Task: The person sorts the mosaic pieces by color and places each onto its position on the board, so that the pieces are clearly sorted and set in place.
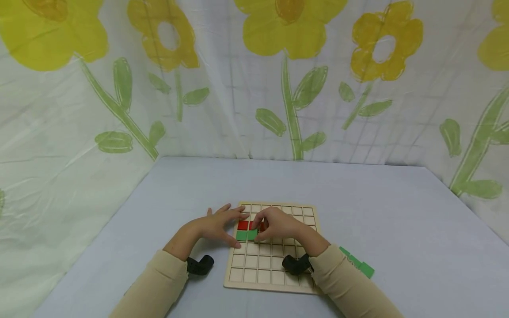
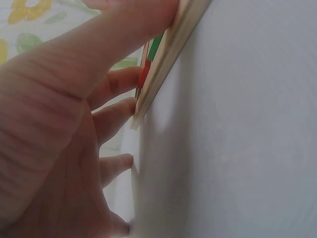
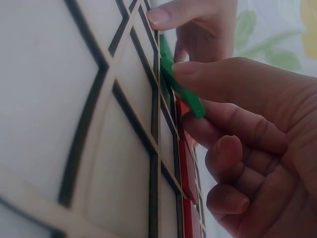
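A wooden grid board [image 1: 263,263] lies flat on the table. My right hand [image 1: 280,224] pinches a green square tile [image 3: 187,93] between thumb and fingers, tilted over a cell in the second column from the left. Beside it, another green tile [image 1: 241,236] sits in the leftmost cell. A row of red tiles [image 1: 243,225] fills the cells just behind, partly covered by my right fingers. My left hand [image 1: 216,225] is spread at the board's left edge, its thumb [image 2: 143,17] and fingertips resting at the rim, and it holds no tile.
Several loose green tiles [image 1: 366,269] lie right of the board, partly hidden by my right sleeve [image 1: 346,278]. Black wrist devices [image 1: 200,265] hang under both wrists. Behind the pale table [image 1: 358,194] hangs a white curtain [image 1: 222,123] with yellow flowers.
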A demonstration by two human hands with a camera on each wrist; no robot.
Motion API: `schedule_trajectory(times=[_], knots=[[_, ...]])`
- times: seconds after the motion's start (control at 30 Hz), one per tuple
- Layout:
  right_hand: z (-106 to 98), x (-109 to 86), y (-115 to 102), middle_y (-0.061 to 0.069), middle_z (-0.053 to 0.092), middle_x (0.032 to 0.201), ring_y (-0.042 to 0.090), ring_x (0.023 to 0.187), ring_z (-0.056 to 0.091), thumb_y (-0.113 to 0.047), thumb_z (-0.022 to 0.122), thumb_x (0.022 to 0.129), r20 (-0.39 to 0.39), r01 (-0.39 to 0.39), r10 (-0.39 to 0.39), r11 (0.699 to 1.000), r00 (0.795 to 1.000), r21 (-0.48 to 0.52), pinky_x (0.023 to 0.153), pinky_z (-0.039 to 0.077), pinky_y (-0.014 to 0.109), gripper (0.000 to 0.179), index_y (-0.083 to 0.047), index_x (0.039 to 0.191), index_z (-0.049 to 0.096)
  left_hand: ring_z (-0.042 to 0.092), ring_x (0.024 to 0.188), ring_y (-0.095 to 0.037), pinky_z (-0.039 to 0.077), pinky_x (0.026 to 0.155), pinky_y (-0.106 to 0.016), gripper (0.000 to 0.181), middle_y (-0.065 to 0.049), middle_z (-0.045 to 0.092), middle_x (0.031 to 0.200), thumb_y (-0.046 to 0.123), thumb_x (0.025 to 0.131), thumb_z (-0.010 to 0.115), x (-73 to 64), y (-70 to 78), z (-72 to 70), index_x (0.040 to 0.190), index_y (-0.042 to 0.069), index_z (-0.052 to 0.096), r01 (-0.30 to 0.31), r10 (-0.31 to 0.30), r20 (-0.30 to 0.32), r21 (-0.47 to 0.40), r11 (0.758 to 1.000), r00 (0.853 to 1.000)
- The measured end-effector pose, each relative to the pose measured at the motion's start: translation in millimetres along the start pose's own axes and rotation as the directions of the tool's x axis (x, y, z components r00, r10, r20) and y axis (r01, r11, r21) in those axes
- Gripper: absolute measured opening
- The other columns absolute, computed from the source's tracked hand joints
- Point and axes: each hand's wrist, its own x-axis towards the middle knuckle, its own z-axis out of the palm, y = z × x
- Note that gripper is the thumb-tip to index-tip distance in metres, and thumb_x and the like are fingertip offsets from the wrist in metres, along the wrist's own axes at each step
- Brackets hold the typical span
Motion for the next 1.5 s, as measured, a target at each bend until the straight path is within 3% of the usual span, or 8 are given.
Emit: schedule_trajectory(times=[0.37, 0.73, 0.97, 1.17, 1.5], knots=[[1.0, 0.1, -3.0, 0.000, 0.063, 0.078, 0.009, 0.063, 0.052, -0.012, 0.077, 0.075, 0.006, -0.036, 0.036, 0.999, 0.999, -0.015, 0.058, 0.046, 0.022, 0.022, -0.008, 0.094, 0.068, 0.000, 0.145, -0.035, -0.008, 0.103, -0.072, 0.079, 0.003, 0.020, 0.156, 0.042, 0.070, 0.079, -0.6, -0.4, -0.7, 0.139, 0.024, 0.044, -0.010, 0.010, -0.003, -0.015, 1.000, 1.000], [-10.1, -7.8, -2.0, 0.004, 0.064, 0.085, 0.010, 0.065, 0.054, -0.014, 0.075, 0.078, -0.018, -0.003, 0.002, 0.999, 1.000, -0.044, 0.058, 0.047, 0.023, 0.020, -0.008, 0.096, 0.069, 0.000, 0.145, -0.034, -0.008, 0.103, -0.072, 0.078, 0.004, 0.020, 0.156, 0.045, 0.069, 0.078, 5.2, -1.2, 1.2, 0.138, 0.027, 0.045, -0.017, 0.017, -0.002, -0.004, 1.000, 1.000], [-26.7, -20.8, -5.8, 0.007, 0.063, 0.089, 0.014, 0.070, 0.050, -0.019, 0.074, 0.079, -0.044, -0.037, 0.035, 0.998, 0.998, -0.048, 0.057, 0.044, 0.024, 0.024, -0.007, 0.098, 0.067, 0.000, 0.145, -0.033, -0.007, 0.104, -0.071, 0.079, 0.005, 0.020, 0.156, 0.044, 0.068, 0.079, 4.4, -0.7, 0.7, 0.137, 0.028, 0.046, 0.012, -0.012, -0.005, 0.005, 1.000, 1.000], [-35.2, -30.5, -4.6, 0.006, 0.064, 0.094, 0.009, 0.066, 0.049, -0.016, 0.073, 0.080, -0.044, 0.010, -0.015, 0.996, 0.999, -0.093, 0.057, 0.044, 0.022, 0.022, -0.004, 0.098, 0.067, 0.000, 0.145, -0.034, -0.008, 0.104, -0.071, 0.079, 0.004, 0.020, 0.156, 0.043, 0.069, 0.079, 2.2, -2.2, 0.1, 0.138, 0.027, 0.045, 0.013, -0.013, -0.009, 0.000, 1.000, 1.000], [-44.3, -49.4, -0.9, 0.007, 0.063, 0.089, 0.010, 0.065, 0.047, -0.019, 0.074, 0.079, -0.049, 0.000, -0.005, 0.996, 0.999, -0.086, 0.055, 0.042, 0.022, 0.022, -0.006, 0.096, 0.067, -0.001, 0.145, -0.033, -0.009, 0.104, -0.071, 0.078, 0.005, 0.019, 0.156, 0.042, 0.068, 0.080, 3.3, -0.2, 1.1, 0.137, 0.027, 0.046, 0.002, -0.002, -0.011, -0.010, 1.000, 1.000]])
